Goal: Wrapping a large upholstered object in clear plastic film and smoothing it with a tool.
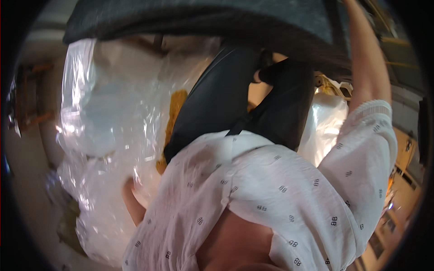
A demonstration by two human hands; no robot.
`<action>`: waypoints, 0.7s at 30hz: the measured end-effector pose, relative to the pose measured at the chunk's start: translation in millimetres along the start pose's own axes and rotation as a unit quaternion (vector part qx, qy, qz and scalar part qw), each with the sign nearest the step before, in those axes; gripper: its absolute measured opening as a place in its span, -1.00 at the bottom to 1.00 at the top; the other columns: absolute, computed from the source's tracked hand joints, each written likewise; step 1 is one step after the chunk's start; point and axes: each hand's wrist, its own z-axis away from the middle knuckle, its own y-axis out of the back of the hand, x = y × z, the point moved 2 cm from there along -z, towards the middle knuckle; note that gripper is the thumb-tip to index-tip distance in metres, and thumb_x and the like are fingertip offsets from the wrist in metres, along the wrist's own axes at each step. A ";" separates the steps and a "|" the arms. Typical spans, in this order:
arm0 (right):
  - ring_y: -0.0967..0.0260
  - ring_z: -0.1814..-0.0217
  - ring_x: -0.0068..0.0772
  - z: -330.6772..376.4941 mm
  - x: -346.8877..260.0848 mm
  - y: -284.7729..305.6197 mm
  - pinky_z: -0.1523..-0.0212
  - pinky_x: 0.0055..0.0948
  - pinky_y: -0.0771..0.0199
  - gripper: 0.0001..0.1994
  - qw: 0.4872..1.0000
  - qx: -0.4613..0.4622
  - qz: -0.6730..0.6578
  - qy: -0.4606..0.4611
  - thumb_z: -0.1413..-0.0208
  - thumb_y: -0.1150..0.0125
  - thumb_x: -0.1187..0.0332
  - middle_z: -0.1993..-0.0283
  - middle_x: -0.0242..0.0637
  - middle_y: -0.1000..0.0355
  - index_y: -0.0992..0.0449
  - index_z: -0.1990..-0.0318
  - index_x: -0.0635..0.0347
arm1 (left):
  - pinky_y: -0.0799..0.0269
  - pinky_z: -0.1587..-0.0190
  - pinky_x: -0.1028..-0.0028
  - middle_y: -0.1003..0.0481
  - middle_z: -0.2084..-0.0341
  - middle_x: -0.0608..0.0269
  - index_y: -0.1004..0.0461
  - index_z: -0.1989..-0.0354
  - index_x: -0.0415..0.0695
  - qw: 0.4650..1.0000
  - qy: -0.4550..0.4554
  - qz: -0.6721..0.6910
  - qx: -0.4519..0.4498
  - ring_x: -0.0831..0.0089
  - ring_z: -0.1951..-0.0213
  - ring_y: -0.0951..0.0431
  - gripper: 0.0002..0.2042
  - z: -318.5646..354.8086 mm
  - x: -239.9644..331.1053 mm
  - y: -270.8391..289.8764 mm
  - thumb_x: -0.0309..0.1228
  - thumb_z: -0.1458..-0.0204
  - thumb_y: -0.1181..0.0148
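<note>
Blurred skin of my left hand or forearm (132, 198) shows beside the shirt at the lower left, against crumpled clear plastic sheeting (104, 126). The fingers cannot be made out, nor whether they hold any of the plastic. My right arm (368, 63) reaches up along the right side, and its hand lies beyond the upper edge. A wide piece of dark grey cloth (203, 20) spans the top of the view, close to the right forearm. What the right hand touches is hidden.
My legs in dark trousers (212, 99) are under the cloth. More clear plastic (323, 122) lies right of them, and a yellow-brown strip (175, 113) shows left of them. A brown wooden frame (34, 95) stands at the far left, pale wooden furniture (404, 151) at the right.
</note>
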 end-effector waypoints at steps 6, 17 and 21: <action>-0.43 0.25 0.01 21.0 -84.9 24.1 0.25 -0.14 -0.40 -0.71 0.999 -0.013 0.039 -0.019 -0.03 -0.01 0.36 0.25 0.14 -0.44 -0.48 0.20 0.43 | -0.37 0.20 0.29 -0.48 0.30 -0.04 -0.32 -0.02 -0.09 0.893 -0.286 0.043 0.345 0.07 0.23 -0.48 -0.65 76.1 235.7 78.9 -0.42 0.00 0.00; -0.21 0.24 -0.03 64.1 -101.9 31.6 0.22 -0.06 -0.25 -0.69 0.991 0.093 0.090 -0.038 -0.15 0.08 0.38 0.33 0.23 -0.21 -0.28 0.42 0.60 | 0.32 -0.22 -0.12 -0.10 -0.21 0.32 -0.25 -0.13 0.19 0.884 -0.201 -0.413 0.088 0.22 -0.26 0.01 -0.54 -164.9 290.2 -60.7 -0.09 -0.01 0.05; -0.08 0.26 -0.06 93.5 -151.1 37.4 0.23 -0.06 -0.14 -0.63 0.992 0.113 -0.049 0.029 -0.16 0.07 0.25 0.34 0.13 -0.18 -0.21 0.34 0.55 | 0.35 -0.19 -0.10 -0.11 -0.19 0.27 -0.28 -0.09 0.13 0.947 -0.111 -0.300 -0.029 0.22 -0.24 0.00 -0.54 -146.4 158.6 -108.1 -0.05 0.01 0.05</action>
